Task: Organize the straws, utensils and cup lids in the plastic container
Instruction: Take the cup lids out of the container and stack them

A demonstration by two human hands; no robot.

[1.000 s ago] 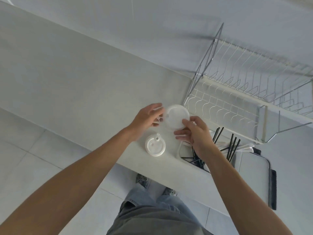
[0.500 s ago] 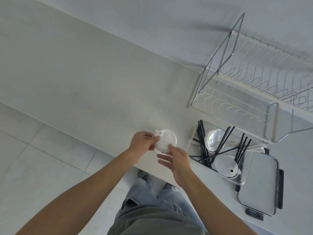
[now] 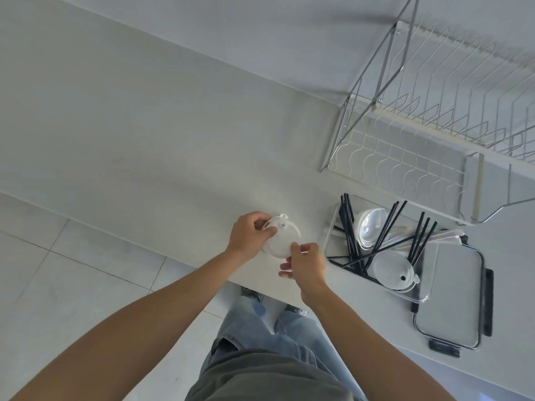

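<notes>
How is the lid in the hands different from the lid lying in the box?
The held lid is outside the container, over the counter, gripped by the left hand and right hand. The container lid lies loose inside, among black straws, untouched. Both are round, whitish plastic with a small spout.

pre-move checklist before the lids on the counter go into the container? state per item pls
1. Both hands on the lids: left hand and right hand pinch the stacked cup lids at opposite edges. ok.
2. Lids seated flush in the stack: cannot tell.
3. Container open: the plastic container has no cover; its cover lies beside it. ok.
4. Free spot inside: black straws lie crisscrossed over two lids already inside. not ok.
5. Path from the lids to the container: bare counter between them. ok.
</notes>
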